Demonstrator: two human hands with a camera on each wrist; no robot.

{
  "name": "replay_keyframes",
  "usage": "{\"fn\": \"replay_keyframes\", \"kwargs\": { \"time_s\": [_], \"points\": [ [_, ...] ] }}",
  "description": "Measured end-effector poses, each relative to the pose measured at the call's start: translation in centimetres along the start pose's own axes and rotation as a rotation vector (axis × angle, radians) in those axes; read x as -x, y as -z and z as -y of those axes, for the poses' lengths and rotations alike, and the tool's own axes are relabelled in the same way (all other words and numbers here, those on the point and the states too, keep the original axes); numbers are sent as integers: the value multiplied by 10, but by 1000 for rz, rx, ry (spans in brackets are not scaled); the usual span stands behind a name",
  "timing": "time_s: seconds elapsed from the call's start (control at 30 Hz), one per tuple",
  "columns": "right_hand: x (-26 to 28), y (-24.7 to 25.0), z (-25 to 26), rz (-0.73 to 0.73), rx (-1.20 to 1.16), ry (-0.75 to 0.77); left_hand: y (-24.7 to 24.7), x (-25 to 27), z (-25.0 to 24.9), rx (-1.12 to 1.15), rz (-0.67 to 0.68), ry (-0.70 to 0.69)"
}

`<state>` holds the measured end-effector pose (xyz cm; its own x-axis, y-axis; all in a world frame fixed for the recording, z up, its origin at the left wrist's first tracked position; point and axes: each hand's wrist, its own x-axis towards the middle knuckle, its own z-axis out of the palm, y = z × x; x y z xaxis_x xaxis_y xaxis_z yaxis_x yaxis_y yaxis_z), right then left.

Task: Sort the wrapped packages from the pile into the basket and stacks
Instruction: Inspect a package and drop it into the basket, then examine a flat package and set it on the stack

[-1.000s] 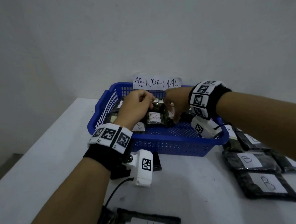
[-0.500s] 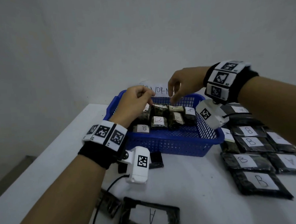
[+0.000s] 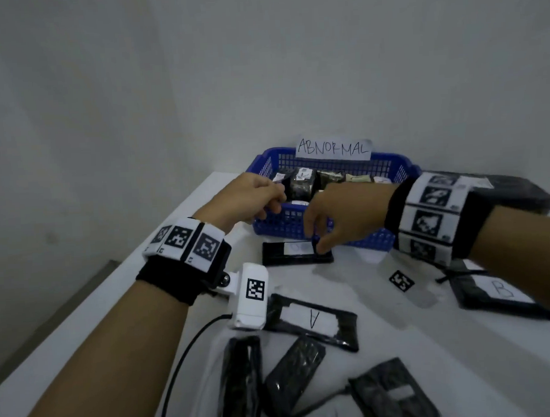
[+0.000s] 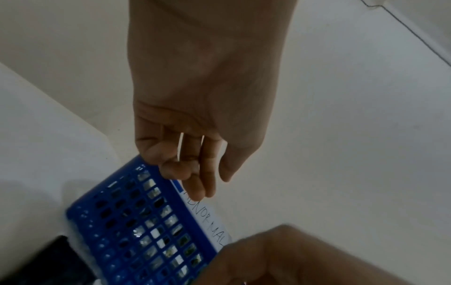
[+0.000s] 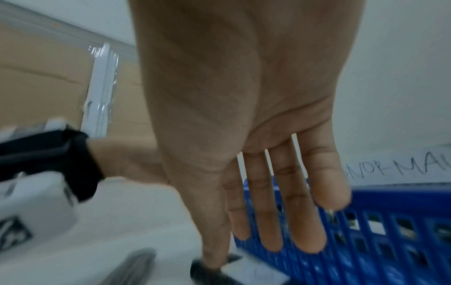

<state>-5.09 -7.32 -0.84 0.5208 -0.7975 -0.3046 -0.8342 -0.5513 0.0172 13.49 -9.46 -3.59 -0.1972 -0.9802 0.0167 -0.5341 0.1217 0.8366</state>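
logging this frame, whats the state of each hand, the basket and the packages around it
left hand: fingers loosely curled, empty, at the basket's near left corner
right hand: fingers extended, thumb tip on the flat package
blue basket: upright, holds wrapped packages
flat package: lies flat beside the basket's near wall
A package: flat, label up

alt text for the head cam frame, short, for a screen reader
A person's right hand reaches down to a flat black package lying on the white table in front of a blue basket labelled ABNORMAL. The left hand, loosely curled and empty, hovers at the basket's near left corner. More black packages, some marked A or B, lie nearer the camera.
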Motion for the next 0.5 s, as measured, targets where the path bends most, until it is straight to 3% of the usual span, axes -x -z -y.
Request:
{"fn": "replay_keyframes", "kwargs": {
  "time_s": [0.17, 0.5],
  "points": [
    [-21, -40, 18, 82, 272, -49, -2, 18, 12, -120, 145, 142],
    [-25, -68, 19, -235, 77, -23, -2, 21, 32, -208, 129, 229]
  ]
}}
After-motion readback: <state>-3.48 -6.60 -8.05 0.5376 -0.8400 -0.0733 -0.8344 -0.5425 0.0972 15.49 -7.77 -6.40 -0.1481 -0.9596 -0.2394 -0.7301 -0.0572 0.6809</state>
